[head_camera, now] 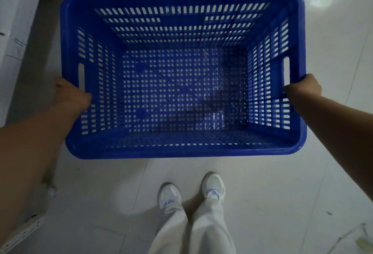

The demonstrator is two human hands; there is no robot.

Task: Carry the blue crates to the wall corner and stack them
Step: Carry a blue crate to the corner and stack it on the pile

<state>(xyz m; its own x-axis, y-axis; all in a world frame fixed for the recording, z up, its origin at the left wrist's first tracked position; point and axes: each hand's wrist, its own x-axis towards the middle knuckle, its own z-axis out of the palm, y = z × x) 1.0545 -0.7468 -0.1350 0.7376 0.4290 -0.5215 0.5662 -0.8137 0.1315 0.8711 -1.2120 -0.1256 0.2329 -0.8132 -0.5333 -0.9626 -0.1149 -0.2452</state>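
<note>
One blue perforated crate (182, 153) fills the middle of the head view, seen from above, open side up and with nothing inside. My left hand (70, 94) grips its left rim just below the handle slot. My right hand (302, 87) grips the right rim beside the other handle slot. The crate hangs between my arms above the pale tiled floor. Whether it touches the floor I cannot tell. No second crate is in view.
A white wall (14, 31) runs along the left side, with a dark gap at the top left. My two feet in white shoes (191, 193) stand just behind the crate. A white perforated strip (22, 233) lies on the floor at bottom left.
</note>
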